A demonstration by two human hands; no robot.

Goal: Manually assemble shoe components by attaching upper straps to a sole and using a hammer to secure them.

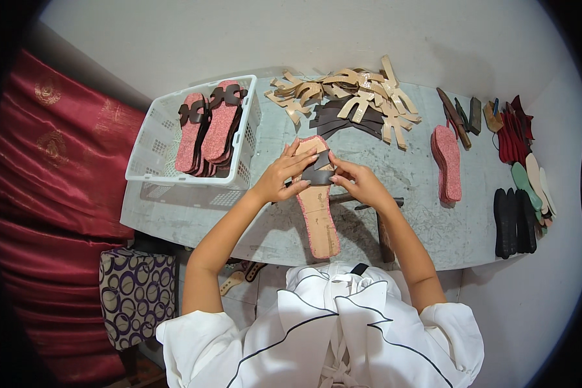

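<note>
A tan insole with a pink edge point(317, 223) lies lengthwise before me near the table's front edge. A dark brown cut-out strap point(318, 176) crosses its upper half. My left hand point(283, 173) holds the left side, fingers over the strap and the insole's far end, thumb on the strap's lower band. On the other side my right hand point(361, 183) pinches the strap's right edge between thumb and fingers against the insole. The fingers hide parts of the strap's ends. A hammer point(385, 236) rests on the table under my right forearm, partly covered.
Left stands a white plastic basket point(247, 139) with pink soles and brown straps point(224, 132). Along the back lie dark straps point(346, 119) and beige straps point(368, 81). To the right are stacked pink soles point(446, 165), knife-like tools point(454, 115), red pieces point(513, 136) and black soles point(515, 223).
</note>
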